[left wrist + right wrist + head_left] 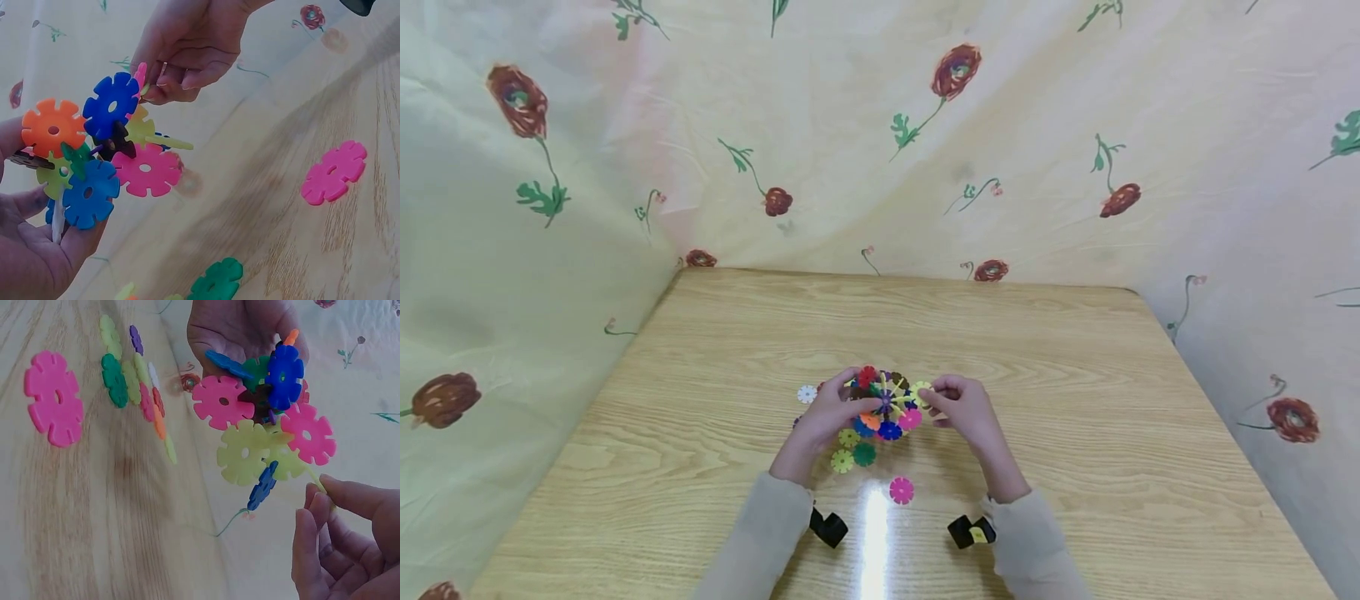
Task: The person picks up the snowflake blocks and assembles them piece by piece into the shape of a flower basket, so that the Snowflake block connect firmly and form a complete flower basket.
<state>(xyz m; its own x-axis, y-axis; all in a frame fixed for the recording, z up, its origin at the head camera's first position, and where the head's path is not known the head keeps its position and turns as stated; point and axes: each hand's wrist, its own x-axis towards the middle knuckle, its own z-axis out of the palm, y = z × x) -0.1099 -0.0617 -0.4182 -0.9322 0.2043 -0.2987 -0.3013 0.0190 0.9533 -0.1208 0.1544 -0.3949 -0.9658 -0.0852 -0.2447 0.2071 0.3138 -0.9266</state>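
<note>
A ball-like cluster of interlocked plastic snowflake discs (886, 402) in many colours is held up off the table. My left hand (829, 410) grips it from the left, with fingers and thumb around its side. In the left wrist view an orange disc (54, 129) and a blue disc (91, 194) of the cluster show beside that hand. My right hand (966, 408) pinches a yellow disc (317, 480) between thumb and fingertips at the cluster's right side. The disc appears edge-on in the right wrist view and touches the cluster; whether it is slotted in I cannot tell.
Loose discs lie on the wooden table (1075, 400): a pink one (902, 491) nearest me, a green one (864, 454), a yellow one (842, 461), a white one (807, 394) and several more, partly behind my left hand. Flowered cloth (850, 125) hangs behind the table.
</note>
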